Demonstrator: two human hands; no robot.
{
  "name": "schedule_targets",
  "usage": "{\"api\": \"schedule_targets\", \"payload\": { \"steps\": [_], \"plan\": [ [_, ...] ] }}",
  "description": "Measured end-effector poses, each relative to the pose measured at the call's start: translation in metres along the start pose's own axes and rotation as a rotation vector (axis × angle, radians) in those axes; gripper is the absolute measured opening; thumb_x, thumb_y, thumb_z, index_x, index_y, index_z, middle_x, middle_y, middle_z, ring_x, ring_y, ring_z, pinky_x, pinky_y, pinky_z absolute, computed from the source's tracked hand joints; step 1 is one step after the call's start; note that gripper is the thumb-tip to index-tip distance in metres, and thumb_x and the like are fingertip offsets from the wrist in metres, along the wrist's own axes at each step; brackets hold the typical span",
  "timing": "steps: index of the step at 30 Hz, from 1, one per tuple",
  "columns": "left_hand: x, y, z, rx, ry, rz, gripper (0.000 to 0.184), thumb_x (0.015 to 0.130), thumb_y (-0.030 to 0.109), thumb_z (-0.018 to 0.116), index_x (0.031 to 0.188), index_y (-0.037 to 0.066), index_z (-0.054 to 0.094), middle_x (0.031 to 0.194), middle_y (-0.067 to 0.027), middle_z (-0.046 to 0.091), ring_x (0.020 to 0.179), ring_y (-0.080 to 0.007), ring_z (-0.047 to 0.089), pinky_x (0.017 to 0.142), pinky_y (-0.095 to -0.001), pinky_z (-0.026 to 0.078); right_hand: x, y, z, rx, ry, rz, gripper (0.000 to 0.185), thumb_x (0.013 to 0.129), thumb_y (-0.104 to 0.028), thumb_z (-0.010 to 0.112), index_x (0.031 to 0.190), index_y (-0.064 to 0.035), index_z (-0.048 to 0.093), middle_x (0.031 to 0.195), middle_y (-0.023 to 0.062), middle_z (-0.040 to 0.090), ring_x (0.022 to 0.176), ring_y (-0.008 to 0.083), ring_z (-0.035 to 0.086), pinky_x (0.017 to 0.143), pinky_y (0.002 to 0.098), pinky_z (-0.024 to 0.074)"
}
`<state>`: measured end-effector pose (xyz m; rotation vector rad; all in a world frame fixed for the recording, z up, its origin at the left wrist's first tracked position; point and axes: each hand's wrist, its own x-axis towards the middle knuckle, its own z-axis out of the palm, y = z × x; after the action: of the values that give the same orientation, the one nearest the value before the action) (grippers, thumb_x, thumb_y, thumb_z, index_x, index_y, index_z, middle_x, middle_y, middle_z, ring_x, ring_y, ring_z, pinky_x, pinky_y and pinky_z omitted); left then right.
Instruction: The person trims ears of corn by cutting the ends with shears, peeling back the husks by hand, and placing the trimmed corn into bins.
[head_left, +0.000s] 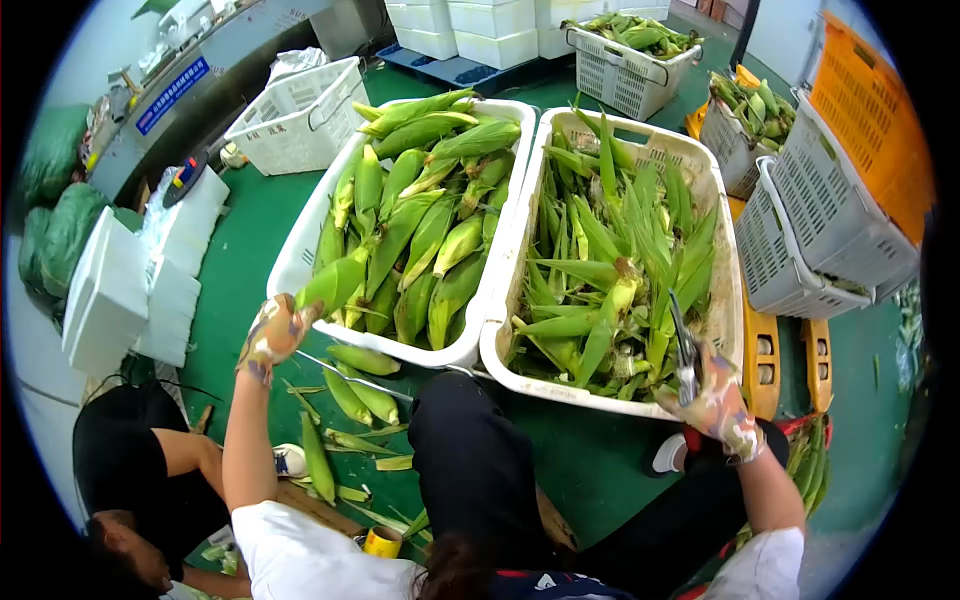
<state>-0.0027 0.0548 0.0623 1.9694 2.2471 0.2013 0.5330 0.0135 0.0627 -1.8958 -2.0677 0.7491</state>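
My left hand, in a camouflage-patterned glove, is closed on the end of a green-husked ear of corn at the left rim of a white crate. That crate is heaped with unpeeled ears. My right hand, gloved alike, grips a pair of metal-bladed shears, blades pointing up and away from me. The shears are over the near right part of a second, dirtier crate, which holds loose husks and leafy trimmings. How far the blades are apart is hard to make out.
Several ears and husk scraps lie on the green floor by my knees. Another person sits at left. Stacked crates stand at right, more filled crates behind. White foam boxes line the left side.
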Motion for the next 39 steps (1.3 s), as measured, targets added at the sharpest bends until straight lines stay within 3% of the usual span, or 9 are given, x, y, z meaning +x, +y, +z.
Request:
{"api": "schedule_targets", "payload": {
  "steps": [6,15,17,20,25,26,29,33,39],
  "plan": [
    [-0.035,0.157,-0.115,0.151,0.014,0.423,0.032,0.077,0.029,0.063,0.087,0.001,0.051,0.075,-0.0177,0.056,0.074,-0.0335,0.054,0.065,-0.0394,0.043,0.069,-0.034,0.017,-0.177,0.321,-0.559,0.088,0.067,-0.045,0.071,0.122,0.0101,0.029,0.107,0.0272,0.050,0.092,0.0336,0.056,0.077,0.0382,0.0505],
    [0.012,0.361,-0.135,0.033,-0.073,1.284,0.036,0.075,0.021,0.062,0.107,0.005,0.053,0.090,-0.0135,0.059,0.084,-0.0291,0.053,0.076,-0.0348,0.043,0.071,-0.051,-0.018,0.673,0.267,-0.581,0.073,0.061,-0.037,0.079,0.116,-0.0047,0.045,0.111,0.0155,0.050,0.103,0.0273,0.050,0.088,0.0355,0.0406],
    [0.015,0.399,-0.138,-0.143,-0.481,1.140,0.042,0.075,0.009,0.062,0.114,0.004,0.050,0.103,-0.0111,0.057,0.095,-0.0203,0.056,0.083,-0.0316,0.045,0.059,-0.043,-0.035,0.703,0.394,-0.364,0.066,0.062,-0.023,0.080,0.113,-0.0018,0.044,0.107,0.0113,0.055,0.095,0.0200,0.055,0.083,0.0316,0.0452],
    [0.057,0.398,-0.056,-1.353,-0.425,1.227,0.059,0.080,0.011,0.062,0.130,0.003,0.031,0.119,-0.0116,0.046,0.099,-0.0232,0.054,0.088,-0.0370,0.045,0.054,-0.017,-0.040,0.941,0.654,-0.290,0.062,0.060,-0.019,0.080,0.107,0.0003,0.043,0.095,0.0126,0.060,0.084,0.0202,0.058,0.074,0.0312,0.0475],
    [0.010,0.420,0.057,-1.283,-0.445,0.793,0.066,0.083,0.014,0.061,0.135,0.003,0.021,0.126,-0.0134,0.039,0.114,-0.0223,0.043,0.092,-0.0361,0.041,0.049,0.021,-0.010,0.886,0.718,-0.062,0.065,0.061,-0.022,0.078,0.109,0.0006,0.041,0.093,0.0168,0.059,0.081,0.0276,0.060,0.070,0.0344,0.0488],
    [0.003,0.434,0.071,-1.066,-0.035,0.853,0.061,0.085,0.021,0.056,0.130,-0.005,0.024,0.118,-0.0229,0.047,0.111,-0.0268,0.047,0.094,-0.0355,0.035,0.035,0.019,-0.013,0.708,0.706,-0.020,0.068,0.059,-0.024,0.078,0.111,0.0007,0.040,0.095,0.0186,0.059,0.083,0.0306,0.060,0.070,0.0357,0.0490],
    [0.006,0.427,0.112,-1.160,0.100,0.998,0.061,0.085,0.013,0.055,0.134,-0.001,0.021,0.124,-0.0205,0.043,0.108,-0.0281,0.048,0.089,-0.0316,0.039,0.026,0.032,-0.005,0.530,0.533,-0.061,0.077,0.060,-0.029,0.077,0.117,0.0036,0.036,0.099,0.0228,0.057,0.088,0.0348,0.058,0.075,0.0382,0.0482],
    [0.012,0.393,0.124,-1.824,-0.411,0.812,0.058,0.088,0.008,0.051,0.137,0.008,0.020,0.131,-0.0143,0.034,0.112,-0.0199,0.045,0.082,-0.0213,0.042,-0.019,0.029,-0.052,0.179,0.206,-0.181,0.073,0.061,-0.036,0.075,0.110,0.0032,0.039,0.095,0.0239,0.056,0.089,0.0371,0.056,0.078,0.0399,0.0464],
    [0.001,0.377,0.118,-1.647,-0.209,0.796,0.074,0.078,0.030,0.066,0.131,-0.003,0.027,0.129,-0.0181,0.038,0.109,-0.0252,0.048,0.088,-0.0310,0.041,-0.017,0.043,-0.062,0.159,0.031,-0.045,0.064,0.061,-0.041,0.073,0.100,0.0008,0.042,0.091,0.0200,0.052,0.084,0.0319,0.053,0.074,0.0371,0.0430]
  ]
}}
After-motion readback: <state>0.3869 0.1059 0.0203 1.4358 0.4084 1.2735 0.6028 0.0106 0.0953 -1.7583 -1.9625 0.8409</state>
